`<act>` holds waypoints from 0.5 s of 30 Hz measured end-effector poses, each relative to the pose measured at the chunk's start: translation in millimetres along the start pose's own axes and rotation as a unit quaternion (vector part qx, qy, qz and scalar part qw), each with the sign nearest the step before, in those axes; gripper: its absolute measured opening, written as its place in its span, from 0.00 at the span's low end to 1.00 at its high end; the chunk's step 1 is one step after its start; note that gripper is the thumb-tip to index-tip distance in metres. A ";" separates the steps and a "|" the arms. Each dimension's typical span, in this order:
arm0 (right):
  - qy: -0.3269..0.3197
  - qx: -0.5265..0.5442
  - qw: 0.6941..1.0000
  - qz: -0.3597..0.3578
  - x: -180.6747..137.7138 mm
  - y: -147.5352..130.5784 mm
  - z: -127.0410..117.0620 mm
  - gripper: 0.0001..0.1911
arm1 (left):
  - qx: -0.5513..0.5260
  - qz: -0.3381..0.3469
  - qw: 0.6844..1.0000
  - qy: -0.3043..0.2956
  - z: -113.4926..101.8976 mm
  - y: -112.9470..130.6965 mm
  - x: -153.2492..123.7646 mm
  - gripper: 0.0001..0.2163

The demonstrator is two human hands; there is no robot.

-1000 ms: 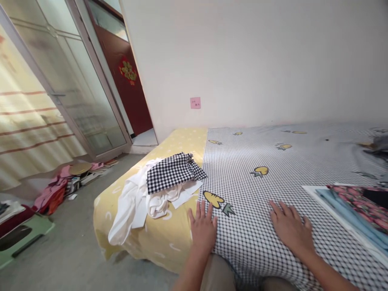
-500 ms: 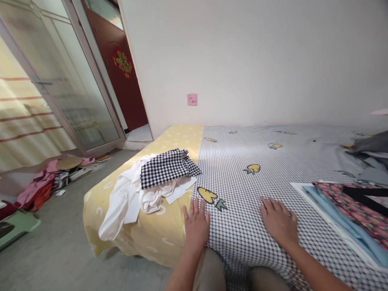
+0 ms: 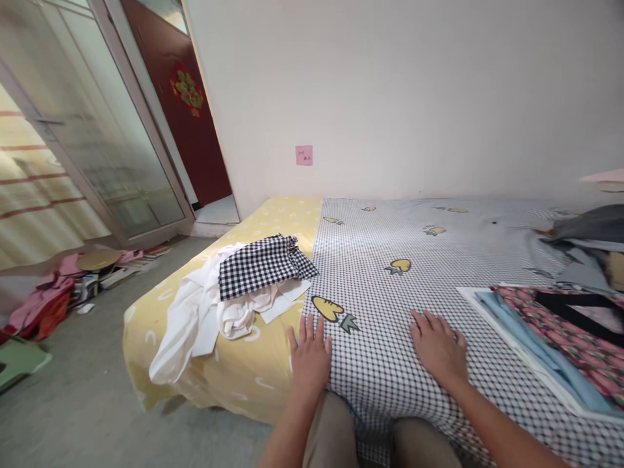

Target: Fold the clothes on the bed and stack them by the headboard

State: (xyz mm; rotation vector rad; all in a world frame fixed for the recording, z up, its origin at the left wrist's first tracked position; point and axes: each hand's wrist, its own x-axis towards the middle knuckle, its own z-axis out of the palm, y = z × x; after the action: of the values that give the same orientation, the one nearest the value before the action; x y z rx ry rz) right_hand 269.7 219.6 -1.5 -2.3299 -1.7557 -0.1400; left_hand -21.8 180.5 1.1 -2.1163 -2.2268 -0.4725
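Observation:
My left hand (image 3: 311, 354) lies flat with spread fingers on the bed, where the yellow sheet (image 3: 263, 380) meets the checked sheet (image 3: 375, 361). Flat on the checked sheet, my right hand (image 3: 439, 344) has its fingers stretched out and holds nothing. Beyond my left hand, a black-and-white gingham garment (image 3: 258, 266) rests on top of a rumpled white garment (image 3: 182, 328). Right of my right hand is a pile of folded clothes: a pink floral garment with black trim (image 3: 550, 325) over a light blue one (image 3: 531, 354), with a white layer (image 3: 514, 357) underneath.
Grey clothing (image 3: 589, 227) is heaped at the bed's far right. A white wall (image 3: 390, 97) with a pink note (image 3: 303, 155) backs the bed. On the floor at left are pink and red items (image 3: 51, 302) and a green stool (image 3: 22, 357). A glass door (image 3: 121, 149) stands behind.
The view has turned slightly right, so the scene sits a little further left. Both hands stay flat on the bed, and the clothes have not moved.

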 end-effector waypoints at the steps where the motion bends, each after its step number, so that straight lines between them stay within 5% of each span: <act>1: 0.004 0.000 1.000 -0.001 0.0 0.1 0.0 0.32 | -0.002 0.001 1.000 0.003 0.5 -0.2 0.0 0.24; 15: 0.029 -0.012 0.999 -0.023 1.3 5.3 7.8 0.31 | -0.016 0.018 0.999 0.045 9.7 -3.8 -16.7 0.24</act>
State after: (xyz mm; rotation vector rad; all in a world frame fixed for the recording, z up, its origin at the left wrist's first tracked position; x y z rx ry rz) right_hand 274.7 221.2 -9.4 -2.2785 -1.7911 -0.2366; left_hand -22.5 166.5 -12.7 -2.1027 -2.1426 -0.5936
